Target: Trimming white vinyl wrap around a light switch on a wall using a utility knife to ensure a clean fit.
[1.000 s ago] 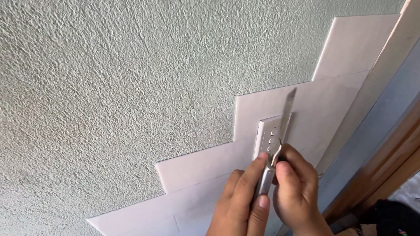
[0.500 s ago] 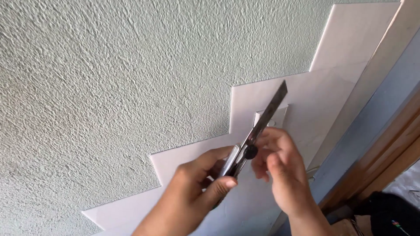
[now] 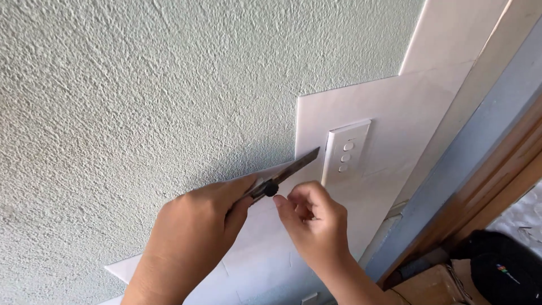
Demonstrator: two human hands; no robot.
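A rough, pale green textured wall [image 3: 141, 101] fills my view, with smooth white panels [image 3: 395, 107] stepped across its right part. My utility knife [image 3: 282, 176] lies against it, long axis slanting, blade tip pointing up and right toward the one white switch plate [image 3: 345, 151], which carries three small buttons. My left hand [image 3: 195, 231] is closed around the knife's handle; the fingertips of my right hand [image 3: 313, 223] are pinched together just beside its black knob. A grey door frame [image 3: 480, 135] edges the panels at right.
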